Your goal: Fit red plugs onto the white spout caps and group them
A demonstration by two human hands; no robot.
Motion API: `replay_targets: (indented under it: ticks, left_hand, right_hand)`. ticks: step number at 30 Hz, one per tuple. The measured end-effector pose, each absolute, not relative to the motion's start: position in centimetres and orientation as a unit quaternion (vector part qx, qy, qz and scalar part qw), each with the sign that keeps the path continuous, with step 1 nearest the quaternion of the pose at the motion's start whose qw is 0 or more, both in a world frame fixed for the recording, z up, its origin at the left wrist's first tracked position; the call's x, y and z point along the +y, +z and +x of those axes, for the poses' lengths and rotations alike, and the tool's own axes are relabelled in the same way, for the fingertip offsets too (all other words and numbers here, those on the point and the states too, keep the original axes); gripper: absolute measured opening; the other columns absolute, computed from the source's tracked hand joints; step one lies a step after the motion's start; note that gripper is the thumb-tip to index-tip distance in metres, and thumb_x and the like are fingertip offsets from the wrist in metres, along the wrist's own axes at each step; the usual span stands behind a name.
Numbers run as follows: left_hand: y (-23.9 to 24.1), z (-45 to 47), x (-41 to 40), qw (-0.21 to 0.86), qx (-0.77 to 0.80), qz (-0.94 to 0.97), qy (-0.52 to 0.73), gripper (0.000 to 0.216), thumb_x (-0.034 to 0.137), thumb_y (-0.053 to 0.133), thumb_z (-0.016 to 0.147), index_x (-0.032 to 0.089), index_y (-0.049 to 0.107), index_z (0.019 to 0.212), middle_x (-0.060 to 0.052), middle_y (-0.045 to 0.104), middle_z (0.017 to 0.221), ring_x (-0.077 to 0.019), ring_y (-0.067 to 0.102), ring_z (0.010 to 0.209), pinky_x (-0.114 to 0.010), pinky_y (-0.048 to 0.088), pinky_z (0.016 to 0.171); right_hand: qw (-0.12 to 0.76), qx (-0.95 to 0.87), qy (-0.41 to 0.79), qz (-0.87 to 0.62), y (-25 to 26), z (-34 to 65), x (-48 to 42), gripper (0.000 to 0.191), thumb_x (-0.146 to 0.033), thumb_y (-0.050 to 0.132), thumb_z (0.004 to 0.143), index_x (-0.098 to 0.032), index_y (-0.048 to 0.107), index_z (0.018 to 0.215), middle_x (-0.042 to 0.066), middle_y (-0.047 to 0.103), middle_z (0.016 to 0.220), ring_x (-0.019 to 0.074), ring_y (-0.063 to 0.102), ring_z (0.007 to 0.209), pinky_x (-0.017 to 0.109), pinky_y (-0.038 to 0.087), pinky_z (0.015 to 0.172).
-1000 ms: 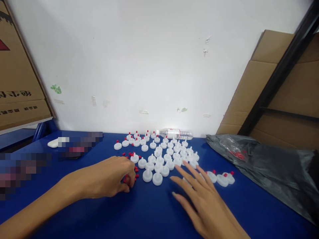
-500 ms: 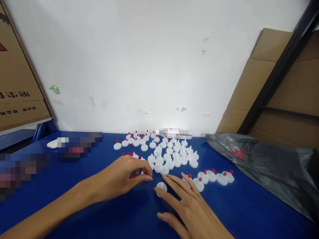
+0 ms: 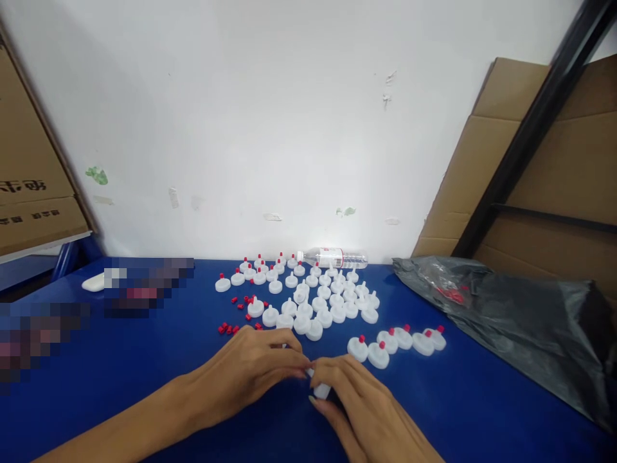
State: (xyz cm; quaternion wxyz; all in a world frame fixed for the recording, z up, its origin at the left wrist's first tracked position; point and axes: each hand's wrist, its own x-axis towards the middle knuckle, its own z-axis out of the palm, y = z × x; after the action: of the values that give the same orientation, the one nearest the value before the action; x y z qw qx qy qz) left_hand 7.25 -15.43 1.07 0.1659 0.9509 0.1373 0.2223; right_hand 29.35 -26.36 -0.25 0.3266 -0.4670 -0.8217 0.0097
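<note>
A white round plastic nozzle cap [image 3: 321, 391] is tilted on its side in my right hand [image 3: 361, 395], pinched between thumb and fingers. My left hand [image 3: 255, 360] has its thumb and fingertips pressed together at the spout end of that cap; whatever they pinch is hidden. Just beyond my left hand lie several small loose red caps [image 3: 229, 329]. Behind both hands stand many white nozzle caps with bare spouts [image 3: 303, 325]. To the right, several white nozzle caps with red tips [image 3: 378, 355] sit in a loose row, and more red-tipped ones [image 3: 222, 283] stand at the back left.
A clear plastic bottle [image 3: 332, 258] lies by the wall. A grey plastic bag [image 3: 520, 321] with a clear bag of red pieces [image 3: 450, 292] covers the right side of the blue table [image 3: 168, 341]. Cardboard [image 3: 486, 154] leans at right; a white object [image 3: 94, 282] lies at left.
My right hand has closed on the white nozzle cap, which was on the table, and tipped it up. My left hand has moved slightly right and down to meet it. The view shifted slightly.
</note>
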Motion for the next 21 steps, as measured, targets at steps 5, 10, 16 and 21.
replay_targets:
  ticks: [5,10,16,21]
  left_hand:
    - [0.7,7.6,-15.8,0.169,0.151,0.938,0.263,0.021,0.033,0.054,0.104,0.024,0.066,0.118,-0.002,0.073,0.1,-0.0134,0.07,0.083,-0.02,0.051,0.071]
    - [0.7,8.1,-16.9,0.077,0.186,0.946,0.256,0.039,0.04,0.034,0.11,0.02,0.066,0.098,-0.001,0.071,0.081,-0.0134,0.065,0.064,-0.024,0.042,0.056]
    - [1.8,8.3,-19.0,0.091,0.198,0.936,0.276,0.051,0.035,0.019,0.111,0.02,0.062,0.088,-0.005,0.07,0.081,-0.015,0.061,0.064,-0.027,0.044,0.06]
    - [1.5,8.3,-18.9,0.095,0.194,0.949,0.229,0.036,0.026,0.034,0.107,0.02,0.061,0.084,-0.002,0.07,0.08,-0.0151,0.061,0.065,-0.029,0.04,0.059]
  right_hand:
    - [0.371,-0.804,-0.004,-0.464,-0.4,29.7,-26.7,0.027,-0.015,0.047,0.101,-0.026,0.048,0.126,0.006,0.066,0.128,0.0187,0.065,0.12,0.026,0.057,0.097]
    - [0.369,-0.814,-0.03,-0.447,-0.7,30.1,-26.5,0.028,-0.013,0.047,0.101,-0.024,0.05,0.126,0.004,0.073,0.116,0.0182,0.065,0.121,0.024,0.056,0.1]
    - [0.324,-0.849,-0.039,-0.415,-1.1,31.0,-26.7,0.033,-0.002,0.043,0.097,-0.023,0.058,0.118,0.002,0.071,0.126,0.0157,0.058,0.13,0.022,0.051,0.106]
    - [0.27,-0.867,-0.039,-0.416,-1.2,29.8,-26.3,0.017,-0.011,0.055,0.098,-0.025,0.062,0.105,-0.001,0.075,0.115,0.0172,0.065,0.12,0.024,0.055,0.1]
